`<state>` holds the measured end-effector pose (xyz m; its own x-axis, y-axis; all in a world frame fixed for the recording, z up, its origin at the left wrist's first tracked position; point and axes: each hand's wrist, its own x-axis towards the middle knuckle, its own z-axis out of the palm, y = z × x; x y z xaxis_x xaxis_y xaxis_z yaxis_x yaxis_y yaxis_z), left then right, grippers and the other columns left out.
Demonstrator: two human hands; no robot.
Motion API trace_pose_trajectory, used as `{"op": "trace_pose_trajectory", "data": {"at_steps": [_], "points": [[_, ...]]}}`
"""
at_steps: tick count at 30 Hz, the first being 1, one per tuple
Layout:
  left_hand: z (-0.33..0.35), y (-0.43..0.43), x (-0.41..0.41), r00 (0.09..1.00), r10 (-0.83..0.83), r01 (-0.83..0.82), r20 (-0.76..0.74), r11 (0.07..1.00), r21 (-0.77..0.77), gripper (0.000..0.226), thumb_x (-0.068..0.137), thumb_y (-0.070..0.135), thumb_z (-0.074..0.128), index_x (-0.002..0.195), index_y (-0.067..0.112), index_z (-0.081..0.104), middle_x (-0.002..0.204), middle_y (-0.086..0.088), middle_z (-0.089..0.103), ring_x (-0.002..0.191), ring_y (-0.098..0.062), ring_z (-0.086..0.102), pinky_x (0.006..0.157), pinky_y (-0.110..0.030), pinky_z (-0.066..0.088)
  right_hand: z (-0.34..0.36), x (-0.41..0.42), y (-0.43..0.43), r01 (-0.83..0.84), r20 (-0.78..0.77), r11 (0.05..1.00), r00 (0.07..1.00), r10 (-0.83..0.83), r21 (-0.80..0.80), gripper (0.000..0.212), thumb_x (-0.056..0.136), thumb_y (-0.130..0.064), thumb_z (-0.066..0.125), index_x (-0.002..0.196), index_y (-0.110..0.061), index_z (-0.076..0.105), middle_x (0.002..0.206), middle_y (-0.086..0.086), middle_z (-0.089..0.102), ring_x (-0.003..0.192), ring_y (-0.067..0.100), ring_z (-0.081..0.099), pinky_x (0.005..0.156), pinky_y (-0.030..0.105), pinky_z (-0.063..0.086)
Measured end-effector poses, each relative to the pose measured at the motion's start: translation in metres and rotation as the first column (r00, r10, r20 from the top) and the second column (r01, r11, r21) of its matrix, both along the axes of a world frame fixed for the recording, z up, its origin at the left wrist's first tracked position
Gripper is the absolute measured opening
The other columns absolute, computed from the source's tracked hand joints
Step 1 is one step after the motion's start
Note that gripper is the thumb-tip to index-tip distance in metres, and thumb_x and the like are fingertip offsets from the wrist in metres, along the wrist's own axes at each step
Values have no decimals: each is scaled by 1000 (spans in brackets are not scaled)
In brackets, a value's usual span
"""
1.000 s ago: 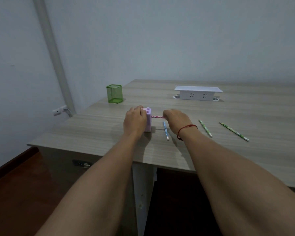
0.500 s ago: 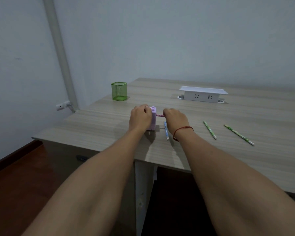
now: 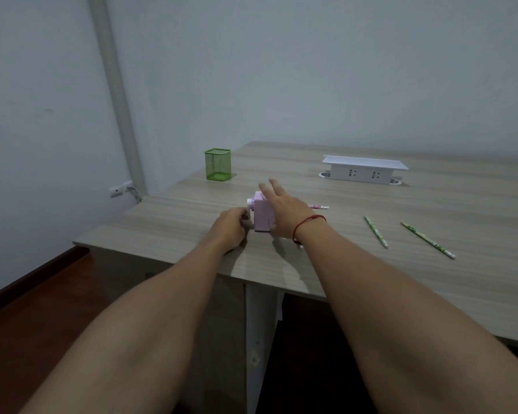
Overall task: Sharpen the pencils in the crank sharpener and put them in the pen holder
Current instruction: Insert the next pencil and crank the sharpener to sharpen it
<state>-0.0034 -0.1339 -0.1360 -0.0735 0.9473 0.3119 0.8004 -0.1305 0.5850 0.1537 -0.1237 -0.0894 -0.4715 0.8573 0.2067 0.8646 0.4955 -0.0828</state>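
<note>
A pink crank sharpener (image 3: pixel 262 215) stands near the table's front left corner. My left hand (image 3: pixel 229 227) grips its white crank handle on the left side. My right hand (image 3: pixel 284 210) lies over the sharpener's top and right side with straight fingers. A pink pencil (image 3: pixel 319 207) sticks out to the right from behind that hand. Only the tip of a blue pencil (image 3: pixel 300 246) shows under my right wrist. Two green pencils (image 3: pixel 376 231) (image 3: pixel 428 240) lie further right. The green mesh pen holder (image 3: pixel 217 164) stands at the back left.
A white power socket box (image 3: pixel 364 170) sits at the back of the wooden table (image 3: pixel 431 198). The table's left edge runs close to the pen holder. A wall pipe (image 3: pixel 114 85) and a wall socket (image 3: pixel 120 189) are at the left.
My right hand has let go of the pink pencil and moved onto the sharpener. My left hand has shifted from the sharpener's body to the crank handle.
</note>
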Motion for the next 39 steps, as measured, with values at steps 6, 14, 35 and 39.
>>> {"op": "trace_pose_trajectory", "data": {"at_steps": [6,14,35,39], "points": [[3,0,-7,990,-13,17,-137,1000,22,18,87,8,50,86,13,67,92,-8,70,82,-26,63,75,-38,53,-3,-17,2,62,70,998,995,-65,33,98,78,-23,75,152,-22,11,162,-4,-1,129,42,42,99,59,42],[7,3,-12,977,-55,56,-206,998,0,20,91,12,51,93,11,71,94,-11,71,86,-26,65,80,-41,54,-7,-24,6,71,-14,997,997,-71,25,90,74,-18,76,146,-14,23,146,8,36,122,41,50,98,59,43],[22,34,-20,831,-31,76,-556,995,58,22,86,15,60,107,16,61,107,-10,66,96,-30,64,79,-40,51,-2,-24,6,41,-8,999,999,-41,12,70,80,-16,73,139,-11,36,141,9,40,123,39,49,99,58,42],[57,39,-18,835,-3,118,-551,978,172,22,91,-3,43,108,4,57,108,-21,62,97,-37,62,79,-46,50,0,-31,9,130,-8,991,992,-129,28,52,90,-15,59,137,-10,38,139,12,41,121,37,52,100,63,38]]}}
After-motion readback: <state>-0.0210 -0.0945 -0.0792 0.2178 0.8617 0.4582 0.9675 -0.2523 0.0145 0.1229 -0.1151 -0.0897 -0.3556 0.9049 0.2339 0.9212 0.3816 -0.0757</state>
